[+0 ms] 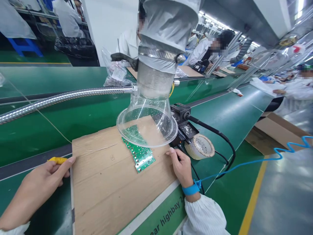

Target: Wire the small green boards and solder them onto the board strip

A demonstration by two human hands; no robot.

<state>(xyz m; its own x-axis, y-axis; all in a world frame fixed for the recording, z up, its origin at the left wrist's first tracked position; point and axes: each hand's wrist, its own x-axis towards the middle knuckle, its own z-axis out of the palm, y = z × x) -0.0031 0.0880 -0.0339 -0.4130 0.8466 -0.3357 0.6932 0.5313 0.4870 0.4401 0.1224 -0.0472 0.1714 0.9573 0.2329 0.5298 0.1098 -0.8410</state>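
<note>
My left hand (41,182) is at the left edge of a cardboard sheet (105,189), its thumb tip at that edge. Its fingers are curled, with a yellow piece (58,160) at them; whether this is held or worn on a finger is unclear. My right hand (181,164), with a blue wrist strap (192,188), is closed in a pinch near the sheet's right edge; anything between its fingertips is too small to name. A green circuit board (143,159) lies on the cardboard, partly beneath a clear fume hood (148,143). A thin wire (105,148) lies left of the board.
Right of the hood stand a soldering iron holder (182,112) and a round pot (200,147) with bright metal bits. A black cable (220,132) and blue coiled cord (281,158) run rightward. A metal flexible hose (66,98) crosses the left. Other people work behind.
</note>
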